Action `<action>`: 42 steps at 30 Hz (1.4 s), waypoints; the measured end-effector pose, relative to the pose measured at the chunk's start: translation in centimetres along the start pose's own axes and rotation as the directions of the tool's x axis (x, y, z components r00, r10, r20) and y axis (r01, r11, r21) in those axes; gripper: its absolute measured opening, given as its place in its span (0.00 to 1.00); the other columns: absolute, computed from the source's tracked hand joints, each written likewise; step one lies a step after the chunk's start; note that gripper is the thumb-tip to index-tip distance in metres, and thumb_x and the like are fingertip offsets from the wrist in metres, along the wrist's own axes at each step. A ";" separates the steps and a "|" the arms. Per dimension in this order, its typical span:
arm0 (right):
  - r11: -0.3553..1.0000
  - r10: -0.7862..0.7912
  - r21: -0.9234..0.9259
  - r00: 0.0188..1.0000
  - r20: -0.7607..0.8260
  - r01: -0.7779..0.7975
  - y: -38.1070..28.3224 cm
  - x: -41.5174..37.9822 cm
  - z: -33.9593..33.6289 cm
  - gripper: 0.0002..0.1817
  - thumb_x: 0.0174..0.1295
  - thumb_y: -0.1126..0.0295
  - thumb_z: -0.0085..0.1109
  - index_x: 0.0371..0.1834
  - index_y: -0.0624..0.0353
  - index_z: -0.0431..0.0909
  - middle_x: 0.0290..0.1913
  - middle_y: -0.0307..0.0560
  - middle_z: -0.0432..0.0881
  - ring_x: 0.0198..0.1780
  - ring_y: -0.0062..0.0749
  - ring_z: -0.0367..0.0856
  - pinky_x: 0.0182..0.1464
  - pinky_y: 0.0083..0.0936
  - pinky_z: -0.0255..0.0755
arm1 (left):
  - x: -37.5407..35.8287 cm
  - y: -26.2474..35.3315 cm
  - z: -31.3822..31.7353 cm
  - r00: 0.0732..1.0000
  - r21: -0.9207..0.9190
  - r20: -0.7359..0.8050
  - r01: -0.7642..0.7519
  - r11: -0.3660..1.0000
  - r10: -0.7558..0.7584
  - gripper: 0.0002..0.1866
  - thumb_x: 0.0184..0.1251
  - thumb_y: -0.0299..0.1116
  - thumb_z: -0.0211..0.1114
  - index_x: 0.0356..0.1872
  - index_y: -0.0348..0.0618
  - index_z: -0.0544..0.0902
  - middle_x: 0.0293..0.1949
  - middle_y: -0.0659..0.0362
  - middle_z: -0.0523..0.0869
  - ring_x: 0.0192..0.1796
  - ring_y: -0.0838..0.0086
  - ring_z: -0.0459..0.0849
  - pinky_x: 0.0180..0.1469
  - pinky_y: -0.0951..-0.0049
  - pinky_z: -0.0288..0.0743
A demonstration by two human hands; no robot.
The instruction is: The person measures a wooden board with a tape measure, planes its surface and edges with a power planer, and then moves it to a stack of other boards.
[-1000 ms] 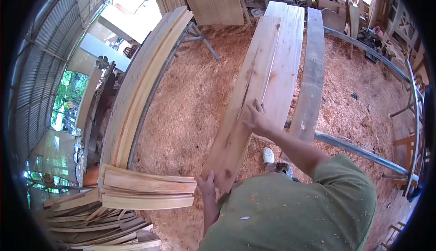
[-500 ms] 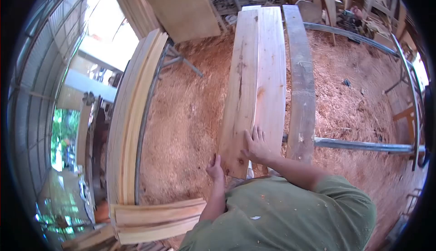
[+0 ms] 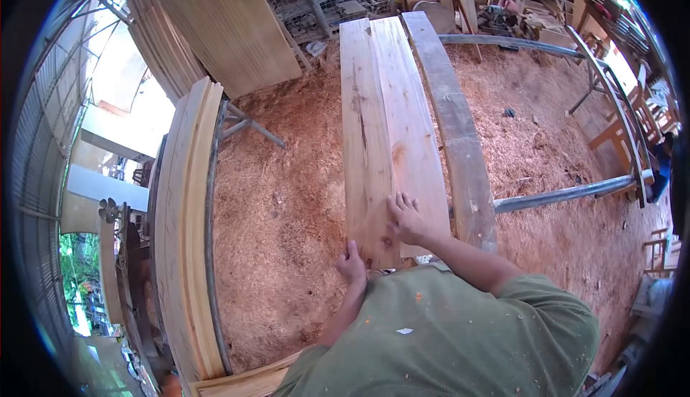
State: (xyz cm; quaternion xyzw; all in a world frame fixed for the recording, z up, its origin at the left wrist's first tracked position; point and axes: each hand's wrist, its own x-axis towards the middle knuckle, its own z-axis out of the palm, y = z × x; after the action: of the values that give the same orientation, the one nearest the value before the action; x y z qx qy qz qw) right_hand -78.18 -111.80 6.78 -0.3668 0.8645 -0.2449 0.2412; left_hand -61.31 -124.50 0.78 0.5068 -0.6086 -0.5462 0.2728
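Note:
Two pale wooden planks lie side by side in front of me: a left plank (image 3: 370, 167) with a dark crack and knots, and a right plank (image 3: 408, 124) with a brownish stain. My left hand (image 3: 352, 265) grips the outer edge of the left plank near its close end, one digit pointing up along the side; its other fingers are partly hidden. My right hand (image 3: 410, 222) rests on top near the seam, fingers stretched out and spread. The planks' near ends meet the front of my green shirt (image 3: 445, 325).
A weathered grey board (image 3: 460, 138) lies right of the planks across metal pipes (image 3: 553, 192). Stacked boards (image 3: 188, 224) stand at left on a metal support. Large panels (image 3: 223, 30) lean at the back. Wood shavings (image 3: 280, 203) cover the floor.
My view has turned, so the surroundings shift left in the picture. Both hands stay on the planks; the right hand remains near the seam and the left at the outer edge.

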 end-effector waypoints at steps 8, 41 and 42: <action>0.999 -0.038 0.022 0.999 -0.038 0.039 1.7 1.4 0.8 0.39 0.68 0.60 0.51 0.79 0.61 0.47 0.78 0.70 0.48 0.81 0.61 0.40 0.79 0.54 0.36 | 0.8 0.4 0.5 0.989 0.389 -0.030 -0.124 0.913 0.147 0.24 0.72 0.49 0.60 0.43 0.32 0.87 0.33 0.44 0.89 0.36 0.60 0.89 0.41 0.61 0.79; 0.035 -0.753 0.657 -0.452 -0.479 -0.753 -41.4 -35.1 2.0 0.20 0.66 0.57 0.65 0.63 0.33 0.80 0.39 0.42 0.81 0.27 0.28 0.72 0.36 0.29 0.66 | -49.3 -29.9 -21.1 0.117 -0.739 -0.411 0.539 0.405 -0.904 0.19 0.56 0.43 0.67 0.32 0.32 0.83 0.28 0.51 0.87 0.27 0.68 0.85 0.26 0.67 0.77; 0.060 -0.740 0.651 -0.471 -0.479 -0.756 -42.8 -36.4 3.5 0.20 0.66 0.57 0.65 0.63 0.33 0.80 0.39 0.42 0.81 0.27 0.28 0.72 0.36 0.29 0.66 | -49.8 -29.3 -22.0 0.067 -0.752 -0.405 0.542 0.374 -0.912 0.19 0.56 0.44 0.68 0.32 0.32 0.83 0.28 0.52 0.87 0.27 0.67 0.85 0.26 0.66 0.77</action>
State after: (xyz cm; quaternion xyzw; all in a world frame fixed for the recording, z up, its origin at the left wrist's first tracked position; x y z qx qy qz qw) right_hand -31.65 -111.46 38.49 0.4431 0.4755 0.2846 -0.7047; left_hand -15.65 -84.24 -10.17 0.8565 0.0718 -0.4257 0.2830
